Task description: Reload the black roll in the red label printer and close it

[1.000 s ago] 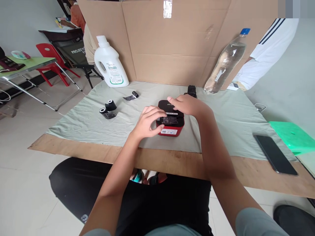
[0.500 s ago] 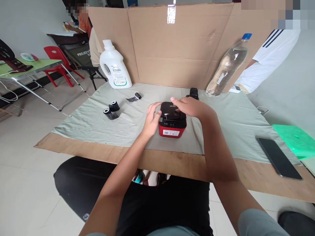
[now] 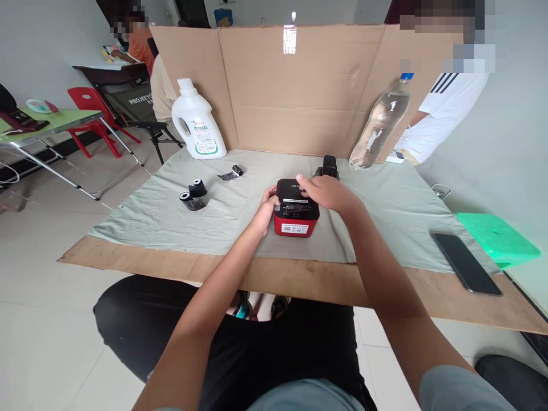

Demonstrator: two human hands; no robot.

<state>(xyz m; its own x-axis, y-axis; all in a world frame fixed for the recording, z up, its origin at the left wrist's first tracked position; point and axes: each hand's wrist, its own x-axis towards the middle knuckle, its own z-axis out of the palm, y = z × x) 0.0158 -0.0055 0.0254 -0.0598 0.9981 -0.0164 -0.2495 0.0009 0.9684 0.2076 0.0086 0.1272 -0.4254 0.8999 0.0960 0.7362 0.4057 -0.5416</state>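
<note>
A small red and black box-shaped device (image 3: 297,227), like a label printer, stands on the cloth in front of me. A piece of black film (image 3: 296,209) lies across its black top. My left hand (image 3: 268,206) is curled against the device's left side, thumb near the top edge. My right hand (image 3: 323,191) grips the top at the right, thumb over the lid and the other fingers partly hidden. Left of the device are two black ribbon rolls (image 3: 192,197) and a smaller roll with loose film (image 3: 233,172). A black object (image 3: 329,165) stands behind my right hand.
A white detergent jug (image 3: 199,123) and a tilted water bottle (image 3: 382,123) stand before a cardboard screen (image 3: 295,94). A phone (image 3: 466,262) lies at the right edge of the table, beside a green stool (image 3: 496,237). Other people are behind the screen.
My left fingers have closed in from spread to against the device's side. A white label strip on the device's top has come into sight. My view has shifted slightly.
</note>
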